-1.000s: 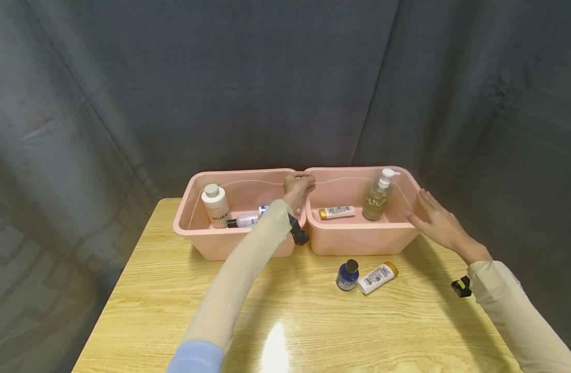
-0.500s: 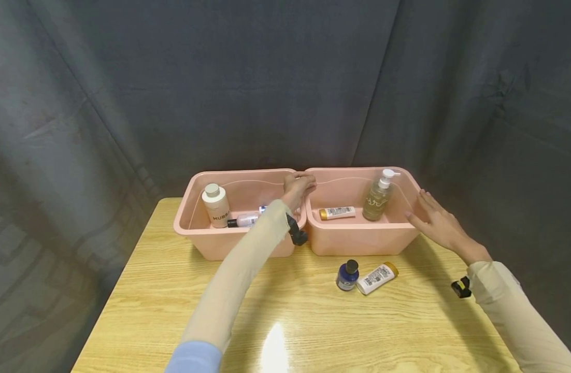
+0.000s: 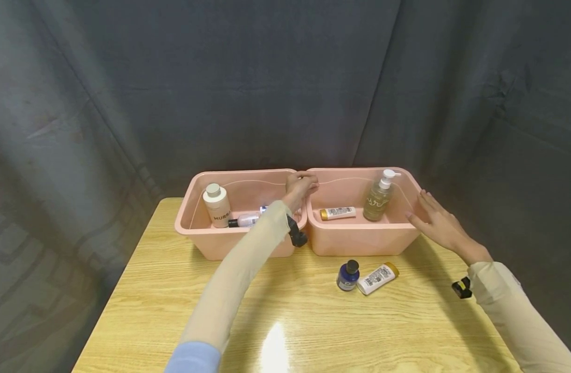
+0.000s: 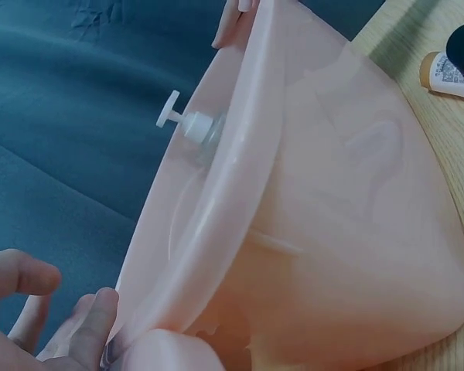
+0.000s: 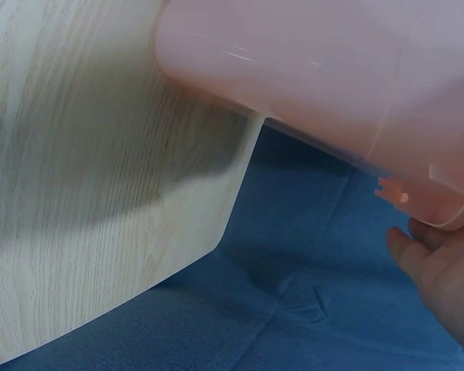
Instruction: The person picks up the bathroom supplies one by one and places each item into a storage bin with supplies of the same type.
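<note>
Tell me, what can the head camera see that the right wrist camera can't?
Only the head view shows the left hand gripping the rim where the two tubs meet, the left tub, the bottles inside both, and the blue bottle and white tube lying on the table. Only the right wrist view shows the right tub's underside edge. Both show the right tub, the right hand against its end, and the wooden table.

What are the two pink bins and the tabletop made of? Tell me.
Right pink bin and left pink bin: probably thin moulded plastic, smooth and semi-gloss; the left wrist view shows the wall slightly translucent. Tabletop: light wood grain with a glossy glare spot, possibly laminate rather than solid wood.
</note>
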Demonstrator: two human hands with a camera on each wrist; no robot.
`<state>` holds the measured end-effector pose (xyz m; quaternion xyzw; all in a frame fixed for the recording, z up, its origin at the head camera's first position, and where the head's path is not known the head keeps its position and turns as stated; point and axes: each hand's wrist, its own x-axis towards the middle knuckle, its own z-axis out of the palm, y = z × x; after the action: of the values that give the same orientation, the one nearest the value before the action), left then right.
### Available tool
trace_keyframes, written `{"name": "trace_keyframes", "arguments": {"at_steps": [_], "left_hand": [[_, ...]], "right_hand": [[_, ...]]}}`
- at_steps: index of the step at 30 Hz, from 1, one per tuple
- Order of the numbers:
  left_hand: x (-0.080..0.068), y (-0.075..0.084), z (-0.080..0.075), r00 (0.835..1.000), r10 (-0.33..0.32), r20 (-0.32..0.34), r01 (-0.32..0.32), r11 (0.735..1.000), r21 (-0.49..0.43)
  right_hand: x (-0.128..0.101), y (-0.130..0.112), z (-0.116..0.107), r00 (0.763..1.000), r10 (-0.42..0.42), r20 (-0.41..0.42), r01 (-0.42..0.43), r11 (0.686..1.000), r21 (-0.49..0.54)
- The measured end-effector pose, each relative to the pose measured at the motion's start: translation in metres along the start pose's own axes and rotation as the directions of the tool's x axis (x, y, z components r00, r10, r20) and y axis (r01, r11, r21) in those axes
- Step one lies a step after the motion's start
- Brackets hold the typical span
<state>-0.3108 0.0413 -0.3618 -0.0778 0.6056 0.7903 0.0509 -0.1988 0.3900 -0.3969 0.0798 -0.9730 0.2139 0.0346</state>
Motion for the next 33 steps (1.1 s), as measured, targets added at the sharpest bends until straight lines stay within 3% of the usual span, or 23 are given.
{"name": "trace_keyframes", "arguments": {"at_steps": [6, 17, 33], "left_hand": [[-0.0030, 0.0005, -0.0002, 1.000, 0.010, 0.011, -0.011, 0.998, 0.064], [-0.0054, 0.0026, -0.0018, 0.998, -0.011, 0.054, 0.007, 0.997, 0.071], [-0.0105, 0.0016, -0.0016, 0.988, -0.013, 0.152, 0.012, 1.000, 0.008]], "right_hand": [[0.0002, -0.0002, 0.0001, 1.000, 0.008, 0.005, -0.008, 1.000, 0.004], [0.0001, 0.0000, -0.0001, 1.000, 0.008, 0.002, -0.008, 1.000, 0.005], [0.0002, 0.0012, 0.0010, 1.000, 0.022, 0.005, -0.022, 1.000, 0.008]]}}
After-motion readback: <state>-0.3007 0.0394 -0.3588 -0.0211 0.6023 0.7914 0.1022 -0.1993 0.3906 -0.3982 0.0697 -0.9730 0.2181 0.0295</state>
